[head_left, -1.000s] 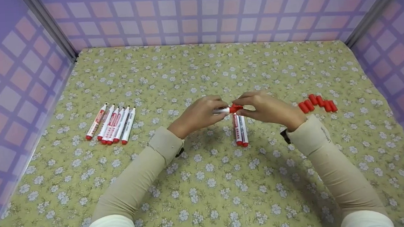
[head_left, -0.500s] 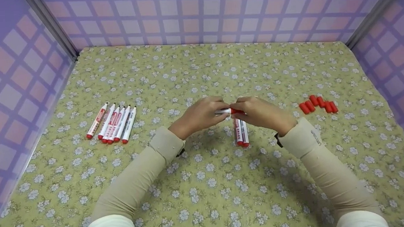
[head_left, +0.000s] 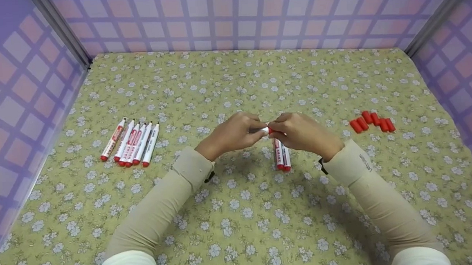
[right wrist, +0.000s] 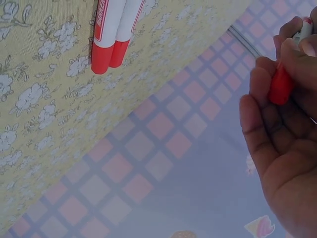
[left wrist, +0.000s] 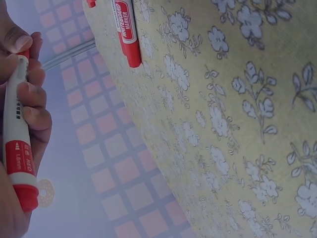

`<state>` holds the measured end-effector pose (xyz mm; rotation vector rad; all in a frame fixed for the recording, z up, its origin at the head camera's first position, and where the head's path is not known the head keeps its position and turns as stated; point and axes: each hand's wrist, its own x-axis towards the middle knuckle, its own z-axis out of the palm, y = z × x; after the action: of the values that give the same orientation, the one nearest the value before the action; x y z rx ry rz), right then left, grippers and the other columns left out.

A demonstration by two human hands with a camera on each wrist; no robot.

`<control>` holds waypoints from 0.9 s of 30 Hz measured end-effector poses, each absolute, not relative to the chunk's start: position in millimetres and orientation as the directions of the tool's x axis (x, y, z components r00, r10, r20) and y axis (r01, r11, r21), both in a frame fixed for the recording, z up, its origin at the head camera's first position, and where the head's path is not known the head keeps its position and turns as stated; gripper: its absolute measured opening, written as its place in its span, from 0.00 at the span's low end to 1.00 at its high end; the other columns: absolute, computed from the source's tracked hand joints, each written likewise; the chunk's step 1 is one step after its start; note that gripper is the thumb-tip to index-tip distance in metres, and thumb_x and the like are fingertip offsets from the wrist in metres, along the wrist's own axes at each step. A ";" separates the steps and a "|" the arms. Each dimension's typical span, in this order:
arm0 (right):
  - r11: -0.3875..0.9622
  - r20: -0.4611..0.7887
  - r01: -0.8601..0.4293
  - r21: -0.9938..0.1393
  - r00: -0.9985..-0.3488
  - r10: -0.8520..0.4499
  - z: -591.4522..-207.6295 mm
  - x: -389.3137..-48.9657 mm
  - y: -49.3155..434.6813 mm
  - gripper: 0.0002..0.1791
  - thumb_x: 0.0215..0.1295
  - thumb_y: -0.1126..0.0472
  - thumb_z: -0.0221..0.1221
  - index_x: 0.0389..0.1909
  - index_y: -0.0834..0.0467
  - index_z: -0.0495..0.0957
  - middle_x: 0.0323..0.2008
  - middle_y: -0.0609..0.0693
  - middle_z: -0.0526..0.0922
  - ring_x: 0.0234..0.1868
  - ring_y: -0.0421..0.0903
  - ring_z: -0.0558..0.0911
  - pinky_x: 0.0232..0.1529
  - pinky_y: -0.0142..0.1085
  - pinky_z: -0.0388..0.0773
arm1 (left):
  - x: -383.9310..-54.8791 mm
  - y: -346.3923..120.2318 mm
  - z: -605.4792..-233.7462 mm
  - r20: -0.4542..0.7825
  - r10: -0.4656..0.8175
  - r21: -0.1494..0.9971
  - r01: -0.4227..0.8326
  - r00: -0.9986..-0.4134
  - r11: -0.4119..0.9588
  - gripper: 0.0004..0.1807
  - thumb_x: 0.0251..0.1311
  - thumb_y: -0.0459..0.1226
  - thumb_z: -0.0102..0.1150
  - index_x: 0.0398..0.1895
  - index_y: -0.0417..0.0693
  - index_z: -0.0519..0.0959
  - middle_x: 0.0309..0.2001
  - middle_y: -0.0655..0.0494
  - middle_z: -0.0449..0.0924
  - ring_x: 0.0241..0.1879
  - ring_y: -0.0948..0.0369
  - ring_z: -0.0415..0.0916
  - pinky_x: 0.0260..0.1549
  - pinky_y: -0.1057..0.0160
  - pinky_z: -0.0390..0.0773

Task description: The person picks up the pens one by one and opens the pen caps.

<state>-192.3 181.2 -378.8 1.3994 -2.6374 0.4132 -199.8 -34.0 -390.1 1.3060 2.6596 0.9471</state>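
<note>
Now spanning lengthwise from left hand [head_left: 235, 133] to right hand [head_left: 302, 131].
Gripping a white, red-labelled cylindrical marker [left wrist: 13, 130] in the left, pinching its red tubular cap [right wrist: 281, 88] at the right-facing end with the nearer right.

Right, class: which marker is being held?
The marker gripped by the left hand, its red cap pinched by the right hand; the other markers lie on the floral cloth.
</note>
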 end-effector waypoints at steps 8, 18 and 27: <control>0.531 0.246 -0.828 -0.180 -0.561 -0.791 -379.5 -192.3 180.8 0.07 0.65 0.66 0.60 0.37 0.64 0.85 0.32 0.57 0.86 0.27 0.46 0.84 0.30 0.37 0.81 | -198.9 -34.2 -389.6 0.217 0.719 0.563 0.686 -0.661 0.461 0.15 0.69 0.38 0.52 0.50 0.42 0.83 0.35 0.50 0.81 0.26 0.61 0.70 0.27 0.66 0.70; 0.505 0.286 -0.845 -0.177 -0.535 -0.795 -384.9 -194.2 182.0 0.06 0.65 0.66 0.60 0.35 0.64 0.84 0.27 0.55 0.84 0.24 0.45 0.81 0.26 0.36 0.79 | -197.4 -34.3 -388.3 0.165 0.711 0.564 0.656 -0.684 0.501 0.15 0.69 0.38 0.52 0.51 0.44 0.83 0.36 0.51 0.80 0.28 0.61 0.72 0.29 0.64 0.73; 0.486 0.317 -0.853 -0.193 -0.523 -0.791 -388.1 -195.4 183.8 0.08 0.64 0.68 0.60 0.40 0.67 0.84 0.29 0.58 0.85 0.25 0.46 0.82 0.27 0.35 0.79 | -198.1 -32.0 -388.1 0.122 0.696 0.569 0.625 -0.707 0.535 0.16 0.70 0.40 0.51 0.51 0.45 0.83 0.37 0.52 0.78 0.28 0.61 0.70 0.28 0.65 0.72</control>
<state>-195.4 183.8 -388.1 1.4235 -2.5433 0.4885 -198.1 -32.0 -388.1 1.1440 2.6459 0.9072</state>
